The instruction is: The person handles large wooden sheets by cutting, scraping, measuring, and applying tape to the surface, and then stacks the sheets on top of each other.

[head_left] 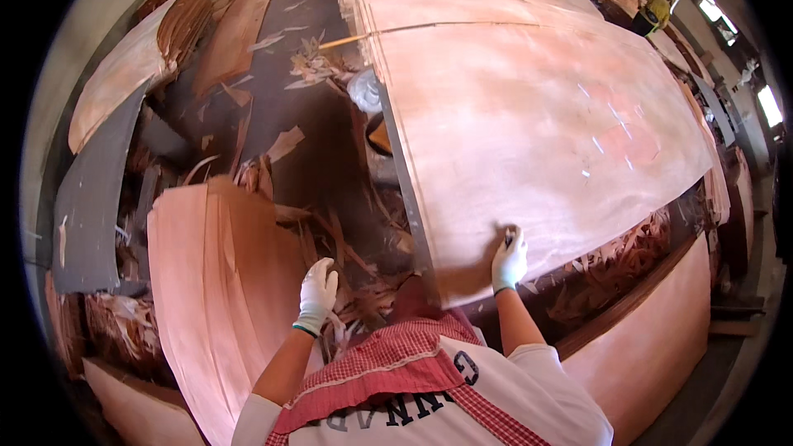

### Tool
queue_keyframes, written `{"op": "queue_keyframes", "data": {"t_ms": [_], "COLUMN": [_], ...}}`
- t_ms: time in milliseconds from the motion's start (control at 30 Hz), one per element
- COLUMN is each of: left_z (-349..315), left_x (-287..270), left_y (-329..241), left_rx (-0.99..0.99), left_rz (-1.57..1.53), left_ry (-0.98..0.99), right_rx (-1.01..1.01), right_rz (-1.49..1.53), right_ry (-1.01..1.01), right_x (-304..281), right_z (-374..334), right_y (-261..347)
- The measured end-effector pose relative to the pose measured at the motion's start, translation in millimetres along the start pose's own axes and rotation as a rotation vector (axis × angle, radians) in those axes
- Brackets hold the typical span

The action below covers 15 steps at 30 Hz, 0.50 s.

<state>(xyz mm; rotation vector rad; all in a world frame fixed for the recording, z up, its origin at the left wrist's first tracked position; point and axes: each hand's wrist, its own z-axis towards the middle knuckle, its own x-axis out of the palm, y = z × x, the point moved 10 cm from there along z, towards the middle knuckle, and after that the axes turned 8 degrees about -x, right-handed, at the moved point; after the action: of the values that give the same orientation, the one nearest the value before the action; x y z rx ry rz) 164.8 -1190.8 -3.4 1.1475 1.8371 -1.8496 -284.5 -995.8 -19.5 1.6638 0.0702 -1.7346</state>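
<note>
A large, pale reddish wood veneer sheet [529,132] lies on top of a stack in front of me and to the right. My right hand [510,263], in a white glove, is over the sheet's near edge. Its fingers are closed round a small dark thing, too small to name. To the left, my gloved left hand [318,291] hangs in the air beside a second veneer stack [215,272]. Its fingers are loosely bent and apart, with nothing seen in them. Several small white marks or slivers [596,145] lie on the large sheet.
A thin yellowish stick [343,41] lies across the far part of the sheet. Torn veneer scraps [611,268] are heaped below its near edge and on the dark floor [318,144]. More veneer stacks [124,74] stand at far left, near a grey board [95,198].
</note>
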Motion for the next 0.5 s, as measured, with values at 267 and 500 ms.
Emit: {"op": "queue_keyframes", "data": {"t_ms": [267,500], "left_z": [211.9,402.9], "left_x": [-19.1,-47.0], "left_y": [-65.7,-84.6], "left_rx": [0.435,0.453], "left_rz": [-0.069,0.054], "left_ry": [-0.001,0.081], "right_rx": [-0.026,0.052], "right_rz": [-0.106,-0.1], "right_ry": [-0.143,-0.02], "right_x": [5.4,9.2], "right_z": [-3.5,10.0], "right_y": [10.9,17.8]}}
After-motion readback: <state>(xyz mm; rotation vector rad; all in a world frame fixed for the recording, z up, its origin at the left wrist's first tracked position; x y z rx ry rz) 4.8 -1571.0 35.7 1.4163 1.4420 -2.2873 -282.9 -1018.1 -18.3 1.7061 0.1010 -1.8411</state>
